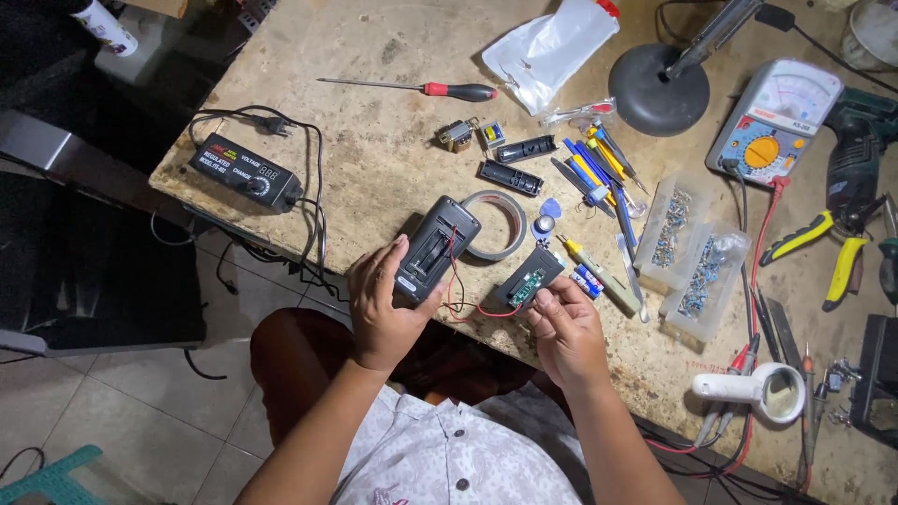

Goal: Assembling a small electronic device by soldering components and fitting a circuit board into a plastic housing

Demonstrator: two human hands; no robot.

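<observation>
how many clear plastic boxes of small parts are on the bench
2. One clear box lies right of the blue and yellow tools; the other clear box sits just below it, nearer the red wires. More may be hidden outside the view.

At three o'clock the green drill (pixel 865 140) is cut by the right edge, as is the black block (pixel 881 369) at four o'clock. At twelve o'clock the lamp arm (pixel 716 30) leaves the top edge. The left hand (pixel 382 304) hides the lower end of the dark casing (pixel 433 248). The right hand (pixel 566 329) covers the near corner of the circuit module (pixel 528 279). Parts in the clear trays (pixel 697 248) are too small to tell.
</observation>
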